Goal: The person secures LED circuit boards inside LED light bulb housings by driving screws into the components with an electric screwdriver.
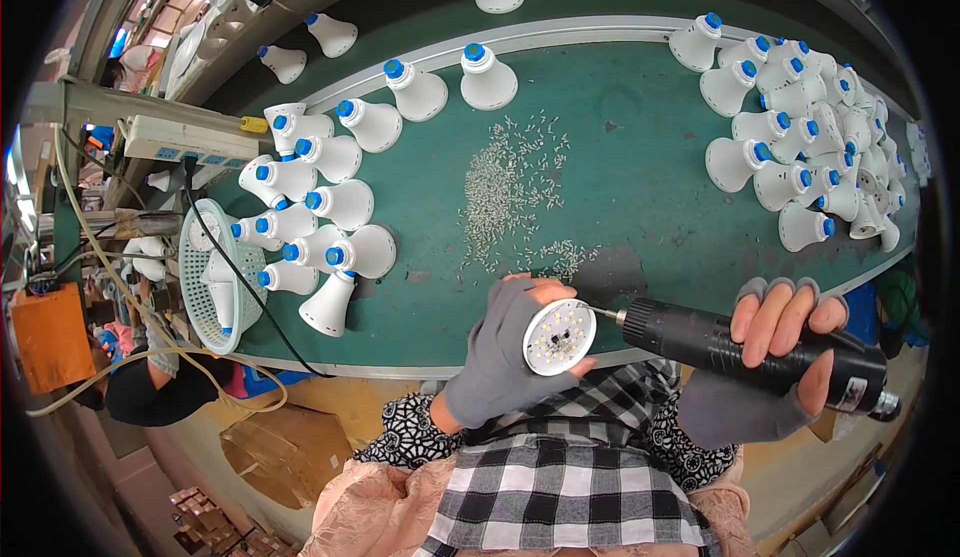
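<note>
Left hand [495, 357] clasps bulb [558, 337]; right hand [778, 342] wraps screwdriver [690, 337]; screw pile [510, 192], housings [320, 207] beyond.

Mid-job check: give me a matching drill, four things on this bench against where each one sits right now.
Things:
1. LED bulb
2. electric screwdriver
3. loose screws
4. mesh basket

Places:
A. scattered on the middle of the green belt
B. gripped in the right hand
C. at the belt's edge, far left of the view
D. held in the left hand

Pairs: 1-D, 2-B, 3-A, 4-C.
</note>
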`<state>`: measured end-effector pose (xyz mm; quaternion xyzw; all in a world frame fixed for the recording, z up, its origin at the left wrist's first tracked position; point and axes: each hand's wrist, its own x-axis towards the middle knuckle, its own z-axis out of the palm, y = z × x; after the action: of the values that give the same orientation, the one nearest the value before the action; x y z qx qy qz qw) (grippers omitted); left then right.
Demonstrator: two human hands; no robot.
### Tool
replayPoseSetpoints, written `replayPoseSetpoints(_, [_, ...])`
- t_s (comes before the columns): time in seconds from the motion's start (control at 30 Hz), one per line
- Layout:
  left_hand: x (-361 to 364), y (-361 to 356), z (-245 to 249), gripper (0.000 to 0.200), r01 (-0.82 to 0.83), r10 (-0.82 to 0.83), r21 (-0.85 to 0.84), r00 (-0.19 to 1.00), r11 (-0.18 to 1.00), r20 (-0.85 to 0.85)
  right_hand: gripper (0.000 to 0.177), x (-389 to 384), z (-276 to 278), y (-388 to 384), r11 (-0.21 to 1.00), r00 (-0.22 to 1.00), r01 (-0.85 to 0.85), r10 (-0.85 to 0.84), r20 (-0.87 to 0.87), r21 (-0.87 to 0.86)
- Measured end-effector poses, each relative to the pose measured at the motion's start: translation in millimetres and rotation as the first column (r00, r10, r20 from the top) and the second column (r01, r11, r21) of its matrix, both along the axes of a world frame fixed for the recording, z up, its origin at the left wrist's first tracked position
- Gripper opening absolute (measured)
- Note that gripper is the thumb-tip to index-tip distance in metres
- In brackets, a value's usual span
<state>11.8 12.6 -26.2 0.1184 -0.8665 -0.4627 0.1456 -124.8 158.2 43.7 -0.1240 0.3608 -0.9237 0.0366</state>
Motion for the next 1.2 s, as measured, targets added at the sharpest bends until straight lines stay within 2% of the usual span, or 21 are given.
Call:
replayPoseSetpoints(0.13, [-0.4,0.0,2.2,0.068,-0.002,0.002,0.025,1.000,1.000,0.026,0.034,3.4,-2.5,1.3,1.000,0.997,-0.011,0.010,-0.080,-0.008])
replayPoseSetpoints(0.17, [-0.3,0.1,2.0,0.068,-0.001,0.000,0.027,1.000,1.000,0.028,0.036,6.2,0.3,2.3,1.000,0.999,-0.012,0.012,-0.041,-0.003])
replayPoseSetpoints(0.67, [1.5,0.5,3.5,0.067,-0.013,0.011,0.027,0.999,1.000,0.047,0.046,18.5,8.4,-0.9,0.993,0.994,-0.053,0.063,-0.090,0.110])
replayPoseSetpoints(0.77, [2.7,2.6,5.7,0.066,-0.028,0.021,0.089,0.996,0.996,0.086,0.046,15.5,2.8,0.1,0.995,0.989,-0.096,0.100,-0.106,0.041])
replayPoseSetpoints(1.0, [2.5,5.0,4.7,0.065,-0.007,-0.007,0.119,0.994,0.993,0.113,0.041,17.8,13.2,1.3,0.983,0.985,-0.166,0.169,-0.032,0.078])
replayPoseSetpoints(1.07, [1.6,4.6,5.2,0.065,-0.003,-0.017,0.148,0.991,0.989,0.132,0.040,9.3,7.4,3.1,0.971,0.969,-0.236,0.238,-0.072,0.040])
replayPoseSetpoints(1.2, [1.8,5.0,7.9,0.065,-0.014,-0.017,0.176,0.984,0.984,0.177,0.039,6.4,13.8,3.0,0.957,0.958,-0.273,0.279,-0.062,0.096])
